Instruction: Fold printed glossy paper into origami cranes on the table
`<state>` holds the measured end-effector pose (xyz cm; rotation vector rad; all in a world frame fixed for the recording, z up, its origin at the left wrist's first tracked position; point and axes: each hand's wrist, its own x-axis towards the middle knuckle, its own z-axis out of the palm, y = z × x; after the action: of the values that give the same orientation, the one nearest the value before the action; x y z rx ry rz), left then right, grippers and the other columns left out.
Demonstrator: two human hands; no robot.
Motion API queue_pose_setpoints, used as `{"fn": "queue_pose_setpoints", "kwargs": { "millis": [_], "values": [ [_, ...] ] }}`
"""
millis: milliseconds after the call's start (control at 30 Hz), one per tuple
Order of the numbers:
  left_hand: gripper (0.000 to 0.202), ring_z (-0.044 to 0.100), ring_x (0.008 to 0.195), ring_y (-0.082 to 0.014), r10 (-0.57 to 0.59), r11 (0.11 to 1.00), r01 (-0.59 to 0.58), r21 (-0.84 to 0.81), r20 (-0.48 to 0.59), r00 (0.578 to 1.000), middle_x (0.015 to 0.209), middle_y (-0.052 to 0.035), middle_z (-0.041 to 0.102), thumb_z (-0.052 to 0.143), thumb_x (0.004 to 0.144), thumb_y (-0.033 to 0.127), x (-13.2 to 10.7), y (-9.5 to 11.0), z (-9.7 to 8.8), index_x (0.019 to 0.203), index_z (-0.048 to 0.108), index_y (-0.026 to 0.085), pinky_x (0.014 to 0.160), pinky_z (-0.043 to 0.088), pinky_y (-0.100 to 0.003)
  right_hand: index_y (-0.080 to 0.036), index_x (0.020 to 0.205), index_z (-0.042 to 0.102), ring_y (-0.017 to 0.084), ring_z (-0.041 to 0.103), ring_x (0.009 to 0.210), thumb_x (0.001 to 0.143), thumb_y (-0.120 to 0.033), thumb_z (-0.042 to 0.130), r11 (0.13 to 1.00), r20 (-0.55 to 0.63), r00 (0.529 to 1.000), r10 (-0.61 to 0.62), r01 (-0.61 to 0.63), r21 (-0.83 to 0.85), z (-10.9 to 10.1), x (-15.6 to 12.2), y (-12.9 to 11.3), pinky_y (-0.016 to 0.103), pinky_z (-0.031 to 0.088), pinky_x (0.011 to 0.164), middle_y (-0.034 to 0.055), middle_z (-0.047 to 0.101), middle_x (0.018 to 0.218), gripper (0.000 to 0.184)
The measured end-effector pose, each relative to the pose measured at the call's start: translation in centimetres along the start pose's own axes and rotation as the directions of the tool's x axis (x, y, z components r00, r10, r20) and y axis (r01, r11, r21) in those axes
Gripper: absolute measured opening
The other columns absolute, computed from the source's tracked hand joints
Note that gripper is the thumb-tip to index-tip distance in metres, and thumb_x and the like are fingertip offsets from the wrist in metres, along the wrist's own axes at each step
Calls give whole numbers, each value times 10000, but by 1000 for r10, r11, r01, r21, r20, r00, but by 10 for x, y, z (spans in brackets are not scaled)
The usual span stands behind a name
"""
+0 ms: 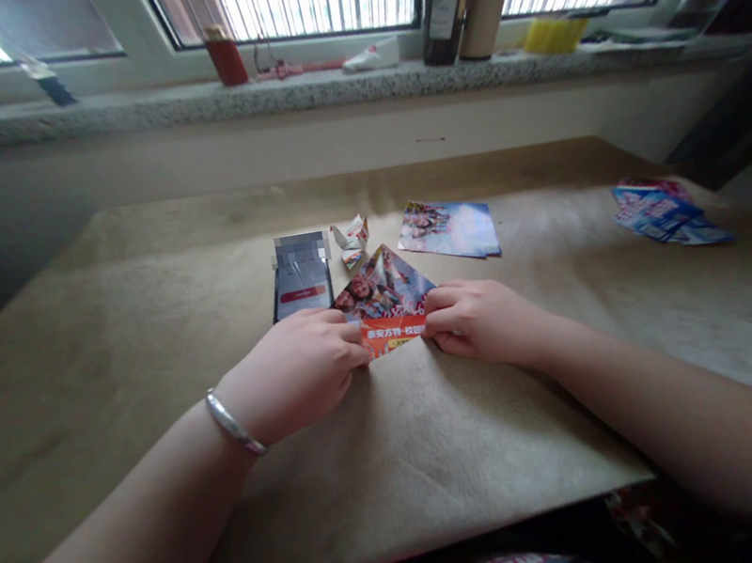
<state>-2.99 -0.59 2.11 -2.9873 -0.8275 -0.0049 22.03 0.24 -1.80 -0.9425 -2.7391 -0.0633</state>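
Observation:
A printed sheet of paper (pixel 388 294), folded to a point at its far end, lies on the table between my hands. It carries a photo of people and an orange band with white characters. My left hand (pixel 309 359), below a silver bangle, pinches the sheet's left side. On the opposite side, my right hand (pixel 471 319) grips the right edge with bent fingers. Just beyond the sheet stands a small folded paper bird (pixel 351 240). To its left is a smartphone (pixel 302 279) with a lit screen, its lower end close to my left hand.
Flat printed sheets (pixel 453 229) lie right of the paper bird. More blue leaflets (pixel 669 211) are piled near the table's right side. Along the stone windowsill (pixel 163 110) stand a red container (pixel 226 58), a dark tumbler (pixel 445 9) and a yellow object (pixel 553 34).

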Motion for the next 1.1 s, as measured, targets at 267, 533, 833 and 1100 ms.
{"fn": "queue_pose_setpoints", "kwargs": {
  "millis": [267,533,833,1100],
  "values": [
    [258,619,831,-156,-35,998,38,-49,49,998,862,-13,688,506,791,68,-1,0,-1,822,711,221,808,470,-285,-216,780,680,140,519,722,815,-189,506,1000,-3,1000,-4,4,1,0,-1,1,256,340,612,37,642,837,180],
    [284,649,819,-162,-78,995,83,-49,99,992,911,3,696,513,780,79,-3,0,-2,858,722,255,755,492,-271,-212,789,672,138,524,738,807,-162,507,1000,-12,1000,-11,11,29,-1,-2,2,252,353,627,38,644,852,174],
    [271,638,789,-138,-95,988,103,-111,76,993,947,35,689,509,769,84,-2,-2,-2,787,714,261,736,481,-249,-220,809,667,143,542,772,816,-171,497,999,1,1000,5,-6,41,0,-5,4,253,364,642,37,642,872,177],
    [208,619,804,-172,-124,992,123,-26,-26,992,914,-44,660,468,858,194,2,0,8,895,672,187,719,490,-291,-230,805,675,128,568,750,804,-184,517,996,65,994,87,-89,29,-9,-10,11,245,365,612,17,652,887,165]
  ]
}}
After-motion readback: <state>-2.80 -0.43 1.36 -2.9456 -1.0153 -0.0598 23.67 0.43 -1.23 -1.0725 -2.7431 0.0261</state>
